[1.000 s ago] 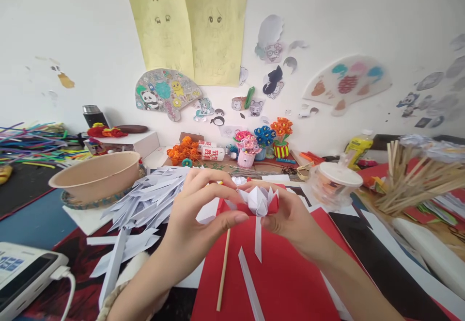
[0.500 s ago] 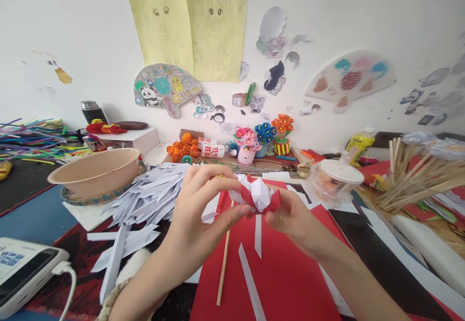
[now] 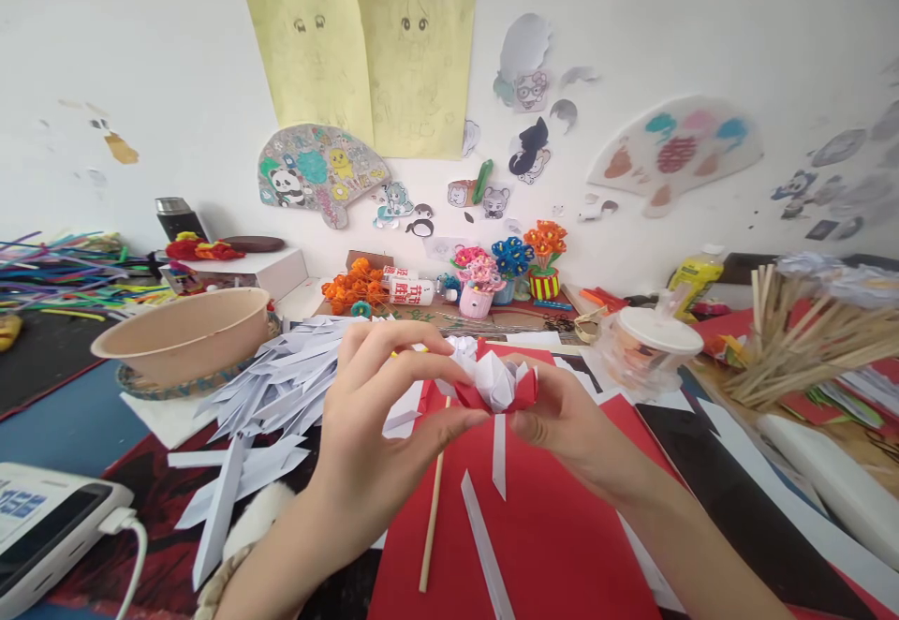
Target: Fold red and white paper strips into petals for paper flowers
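Paper flower (image 3: 495, 381), red outer folds w/ white petals inside, is held up off the desk (image 3: 70, 423), approx. mid-frame, btwn both hands. Left hand (image 3: 379, 423) is closed on its left edge, thumb under & fingers curled over the top; right hand (image 3: 562, 423) grips the right side & underside, fingertips pinching the red rim. A white strip (image 3: 498, 456) hangs straight down from the flower's base. Step in hand looks like shaping or tightening the petals, w/ most folds already in place. Any further pinch calls for a light, even touch from both sides, esp. at the white tips, so the folds aren't crushed & the hanging strip isn't torn. Directly below lies a red sheet (image 3: 554, 545) w/ a thin wooden stick (image 3: 432, 508) & a loose paper strip (image 3: 484, 545) on it. Left of the hands is a heap of folded white pieces (image 3: 287, 381), then a tan bowl (image 3: 186, 334); a corded device (image 3: 42, 517) sits at the near left corner. To the right are a lidded clear cup (image 3: 650, 348) & a bunch of sticks (image 3: 807, 339). At the back by the wall stand small flower pots (image 3: 509, 269) & a glue bottle (image 3: 411, 294).
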Demonstrator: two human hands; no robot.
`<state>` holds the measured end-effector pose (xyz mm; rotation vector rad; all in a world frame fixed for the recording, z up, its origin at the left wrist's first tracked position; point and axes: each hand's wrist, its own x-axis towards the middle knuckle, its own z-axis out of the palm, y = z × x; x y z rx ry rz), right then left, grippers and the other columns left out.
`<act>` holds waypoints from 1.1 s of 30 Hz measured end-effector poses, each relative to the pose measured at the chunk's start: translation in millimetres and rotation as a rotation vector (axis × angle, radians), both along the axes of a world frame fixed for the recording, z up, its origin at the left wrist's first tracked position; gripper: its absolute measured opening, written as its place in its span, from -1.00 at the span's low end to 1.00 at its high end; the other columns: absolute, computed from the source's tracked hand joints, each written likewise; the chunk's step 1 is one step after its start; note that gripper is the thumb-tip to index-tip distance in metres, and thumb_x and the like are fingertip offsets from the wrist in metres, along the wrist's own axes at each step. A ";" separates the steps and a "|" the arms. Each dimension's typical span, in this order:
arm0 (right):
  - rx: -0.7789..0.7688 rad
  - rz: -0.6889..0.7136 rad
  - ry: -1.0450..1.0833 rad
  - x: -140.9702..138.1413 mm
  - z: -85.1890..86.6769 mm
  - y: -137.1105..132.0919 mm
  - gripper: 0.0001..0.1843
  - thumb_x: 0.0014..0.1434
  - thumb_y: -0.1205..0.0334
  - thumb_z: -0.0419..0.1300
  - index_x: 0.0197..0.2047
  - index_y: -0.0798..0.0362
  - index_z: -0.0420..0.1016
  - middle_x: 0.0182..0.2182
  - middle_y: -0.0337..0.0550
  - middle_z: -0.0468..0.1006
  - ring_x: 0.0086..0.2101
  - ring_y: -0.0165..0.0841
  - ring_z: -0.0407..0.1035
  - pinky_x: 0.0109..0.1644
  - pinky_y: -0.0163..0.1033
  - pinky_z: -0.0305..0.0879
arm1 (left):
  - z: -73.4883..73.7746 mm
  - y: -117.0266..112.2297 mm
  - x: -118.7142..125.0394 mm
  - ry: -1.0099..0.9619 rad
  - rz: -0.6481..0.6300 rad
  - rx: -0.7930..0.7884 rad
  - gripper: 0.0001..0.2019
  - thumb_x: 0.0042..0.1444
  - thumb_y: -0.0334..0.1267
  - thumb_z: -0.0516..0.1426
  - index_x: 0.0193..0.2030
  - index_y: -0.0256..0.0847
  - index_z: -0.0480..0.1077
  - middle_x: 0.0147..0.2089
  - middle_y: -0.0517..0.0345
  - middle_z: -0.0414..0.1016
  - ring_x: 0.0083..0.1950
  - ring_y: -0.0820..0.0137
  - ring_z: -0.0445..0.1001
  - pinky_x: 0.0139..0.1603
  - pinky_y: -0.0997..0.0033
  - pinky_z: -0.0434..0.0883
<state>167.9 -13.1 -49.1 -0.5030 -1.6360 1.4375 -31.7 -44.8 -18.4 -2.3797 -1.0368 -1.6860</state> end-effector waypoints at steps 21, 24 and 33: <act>0.213 -0.140 -0.137 6.7 -0.1 1.3 -0.67 0.17 -0.05 0.33 -0.07 -0.05 0.56 -0.13 -0.09 0.64 -0.06 -0.15 0.51 0.07 -0.04 0.45 | -0.7 0.4 -0.5 -0.121 -0.235 -0.280 -0.89 0.19 -0.32 0.26 -0.14 -0.09 0.48 -0.39 0.27 0.50 -0.43 0.49 0.34 -0.38 0.45 0.32; 0.246 -0.178 -0.155 7.1 1.3 1.4 -0.72 0.17 0.00 0.34 -0.10 -0.06 0.56 -0.15 -0.10 0.64 -0.08 -0.15 0.52 0.05 -0.04 0.47 | -0.4 1.1 -1.9 -0.127 -0.243 -0.303 -0.91 0.20 -0.32 0.24 -0.16 -0.11 0.50 -0.36 0.22 0.54 -0.42 0.47 0.36 -0.38 0.44 0.33; 0.894 -0.703 -0.259 4.3 -0.8 -1.7 -0.68 0.19 0.47 0.25 -0.08 -0.12 0.60 -0.12 -0.07 0.56 -0.09 -0.20 0.49 -0.02 -0.11 0.46 | -1.2 8.1 1.9 -0.407 -0.234 -0.817 -0.75 0.10 -0.06 0.29 -0.39 -0.21 0.48 -0.47 0.20 0.49 -0.47 0.47 0.39 -0.45 0.49 0.30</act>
